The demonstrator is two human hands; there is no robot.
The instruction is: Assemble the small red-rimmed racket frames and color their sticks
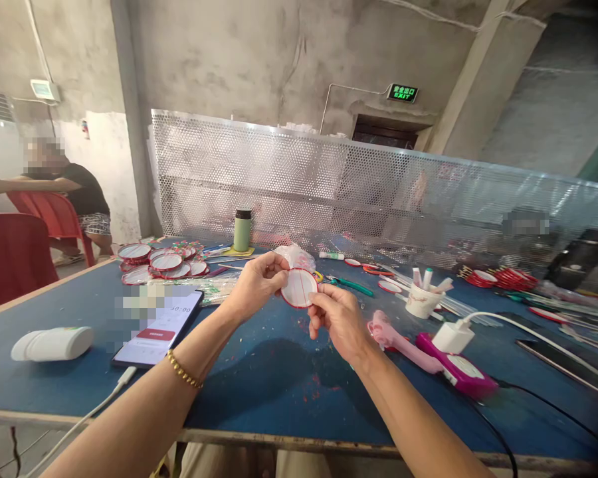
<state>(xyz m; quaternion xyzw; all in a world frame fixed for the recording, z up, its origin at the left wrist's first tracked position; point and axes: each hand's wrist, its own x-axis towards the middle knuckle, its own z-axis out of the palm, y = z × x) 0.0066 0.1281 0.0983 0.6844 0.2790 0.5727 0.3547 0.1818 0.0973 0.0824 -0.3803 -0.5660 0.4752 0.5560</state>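
Observation:
Between my two hands, above the blue table, is a round white disc with a red rim (pixel 299 289) and a thin line down its middle. My left hand (pixel 259 282) pinches its left edge between thumb and fingers. At the lower right edge, the thumb and fingers of my right hand (pixel 336 312) close on the rim. Similar red-rimmed discs (pixel 166 261) lie piled at the back left. Just behind the held disc are a crumpled clear plastic bag (pixel 295 256) and green-handled pliers (pixel 353 286).
A lit phone (pixel 162 328) and white bottle (pixel 54 344) lie on the left. A green flask (pixel 242 230) stands at the back before a perforated metal panel (pixel 279 179). Rightward are a paper cup of pens (pixel 421 302), pink tool (pixel 406 345) and magenta power strip (pixel 456 368). A person (pixel 74 182) sits far left.

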